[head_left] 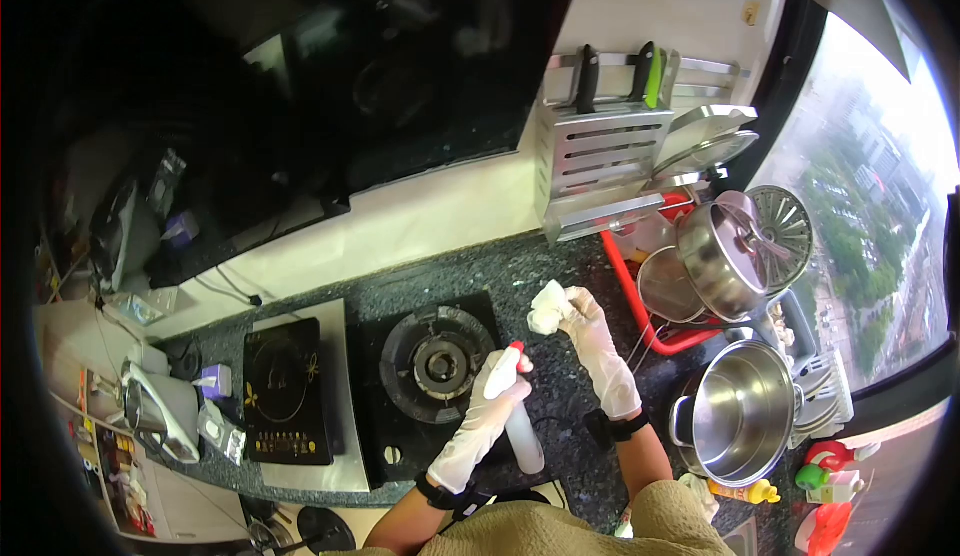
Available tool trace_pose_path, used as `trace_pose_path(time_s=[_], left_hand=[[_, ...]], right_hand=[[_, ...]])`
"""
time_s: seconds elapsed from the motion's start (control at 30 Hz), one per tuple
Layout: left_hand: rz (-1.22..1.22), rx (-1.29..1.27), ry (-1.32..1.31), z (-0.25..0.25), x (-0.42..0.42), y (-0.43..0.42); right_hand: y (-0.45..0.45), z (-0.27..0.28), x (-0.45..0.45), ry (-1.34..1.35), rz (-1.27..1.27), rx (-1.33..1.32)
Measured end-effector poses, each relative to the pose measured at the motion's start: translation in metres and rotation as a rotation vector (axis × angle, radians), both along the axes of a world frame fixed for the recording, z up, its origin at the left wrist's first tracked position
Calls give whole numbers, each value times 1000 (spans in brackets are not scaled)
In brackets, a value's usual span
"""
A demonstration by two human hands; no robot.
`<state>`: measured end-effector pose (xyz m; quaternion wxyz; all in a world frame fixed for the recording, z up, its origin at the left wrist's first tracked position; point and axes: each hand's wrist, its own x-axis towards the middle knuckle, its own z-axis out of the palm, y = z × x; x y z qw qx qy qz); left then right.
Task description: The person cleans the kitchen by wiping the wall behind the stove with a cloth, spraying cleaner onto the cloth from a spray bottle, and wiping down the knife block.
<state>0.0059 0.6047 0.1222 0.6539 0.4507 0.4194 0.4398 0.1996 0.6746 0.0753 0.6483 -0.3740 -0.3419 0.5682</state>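
My left hand (490,401), in a thin whitish glove, is wrapped round the neck of a spray bottle (524,440) with a red nozzle, beside the gas burner (438,363). The bottle's translucent body hangs below my fingers. My right hand (590,333), gloved too, pinches a crumpled white cloth or tissue (549,308) above the dark stone counter (400,290), to the right of the burner.
An induction cooker (285,386) lies left of the burner. On the right stand a red dish rack (630,291) with metal pots and a large steel pot (742,414). A knife rack (606,151) hangs on the wall. A yellow bottle (742,492) lies near the front edge.
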Motion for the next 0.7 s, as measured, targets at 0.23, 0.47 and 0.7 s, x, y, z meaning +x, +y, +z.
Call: trace_pose_path(time_s=[0.23, 0.47, 0.7], left_hand=[[-6, -40, -13, 12, -9, 4], [29, -74, 26, 8, -22, 13], [33, -105, 13, 7, -22, 23]], right_hand=[[116, 60, 72, 48, -691, 339], [212, 94, 107, -100, -1311, 391], [258, 89, 52, 141, -1121, 646]])
